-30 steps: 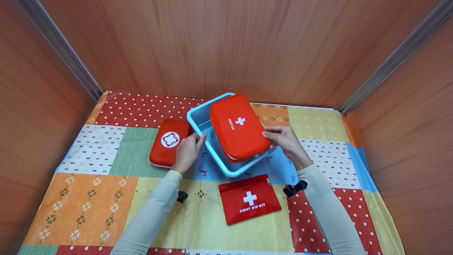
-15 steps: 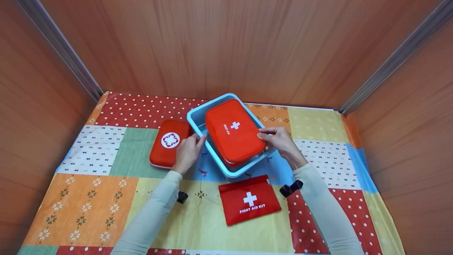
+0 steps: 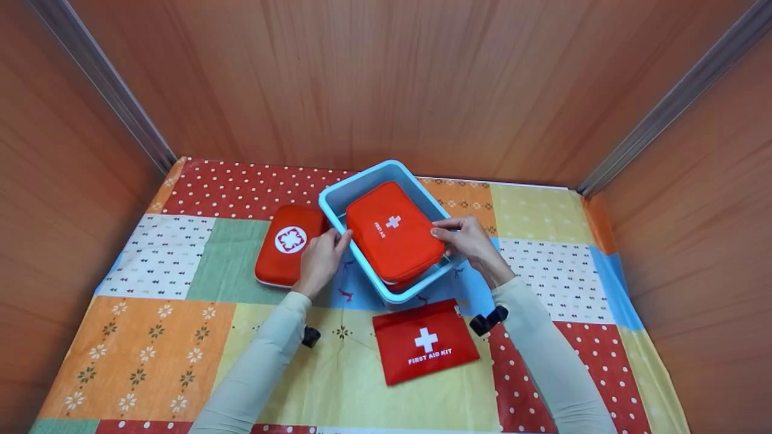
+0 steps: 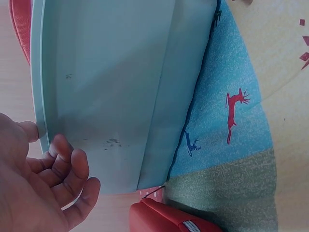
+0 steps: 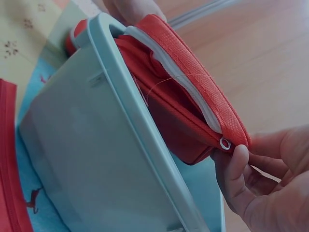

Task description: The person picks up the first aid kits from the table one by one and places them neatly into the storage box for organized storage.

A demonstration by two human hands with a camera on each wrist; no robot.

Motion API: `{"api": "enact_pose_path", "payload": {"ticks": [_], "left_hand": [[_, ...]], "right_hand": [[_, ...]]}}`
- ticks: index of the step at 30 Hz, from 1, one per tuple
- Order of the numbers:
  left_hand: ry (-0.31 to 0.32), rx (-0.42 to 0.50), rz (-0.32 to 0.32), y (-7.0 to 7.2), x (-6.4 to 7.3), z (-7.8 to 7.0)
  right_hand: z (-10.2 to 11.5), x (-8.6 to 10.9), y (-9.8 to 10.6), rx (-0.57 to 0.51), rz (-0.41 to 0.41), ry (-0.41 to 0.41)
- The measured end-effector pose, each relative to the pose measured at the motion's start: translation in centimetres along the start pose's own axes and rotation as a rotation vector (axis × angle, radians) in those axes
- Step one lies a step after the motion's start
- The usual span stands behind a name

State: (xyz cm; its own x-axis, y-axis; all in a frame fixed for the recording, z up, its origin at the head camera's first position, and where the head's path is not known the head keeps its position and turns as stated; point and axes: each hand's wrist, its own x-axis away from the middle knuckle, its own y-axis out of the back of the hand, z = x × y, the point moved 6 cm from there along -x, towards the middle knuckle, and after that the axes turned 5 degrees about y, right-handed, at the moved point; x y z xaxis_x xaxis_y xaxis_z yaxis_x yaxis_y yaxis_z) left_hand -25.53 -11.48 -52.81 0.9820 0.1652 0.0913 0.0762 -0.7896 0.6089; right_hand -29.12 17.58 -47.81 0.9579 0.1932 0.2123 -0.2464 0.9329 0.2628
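Observation:
A light blue plastic bin (image 3: 369, 265) stands turned at an angle on the cloth. Its left rim is pinched by my left hand (image 3: 321, 258), thumb on one side and curled fingers on the outer wall (image 4: 111, 96). A red zippered first aid bag (image 3: 392, 247) with a white cross lies partly inside the bin, tilted. My right hand (image 3: 473, 244) pinches the bag's right corner, close to the zipper pull (image 5: 225, 143) in the right wrist view. What lies beneath the bag is hidden.
A red hard-shell case (image 3: 286, 259) with a round white emblem lies left of the bin, partly behind my left hand. A flat red first aid pouch (image 3: 428, 349) lies in front. Patchwork cloth (image 3: 163, 349) covers the table; wood-grain panels (image 3: 386, 84) rise behind and at both sides.
My right hand has moved left and slightly down with the red first aid bag, which has sunk deeper into the bin. The left hand and bin have stayed put.

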Motion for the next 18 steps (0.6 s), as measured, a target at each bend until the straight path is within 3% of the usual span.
{"api": "enact_pose_path", "payload": {"ticks": [11,18], "left_hand": [[0.029,-0.004,0.007,-0.3,-0.1,0.1],[0.012,-0.018,0.001,-0.1,0.0,0.0]], "right_hand": [[0.0,-0.3,-0.5,0.095,-0.001,-0.022],[0.2,-0.5,-1.2,0.212,-0.035,0.046]]}}
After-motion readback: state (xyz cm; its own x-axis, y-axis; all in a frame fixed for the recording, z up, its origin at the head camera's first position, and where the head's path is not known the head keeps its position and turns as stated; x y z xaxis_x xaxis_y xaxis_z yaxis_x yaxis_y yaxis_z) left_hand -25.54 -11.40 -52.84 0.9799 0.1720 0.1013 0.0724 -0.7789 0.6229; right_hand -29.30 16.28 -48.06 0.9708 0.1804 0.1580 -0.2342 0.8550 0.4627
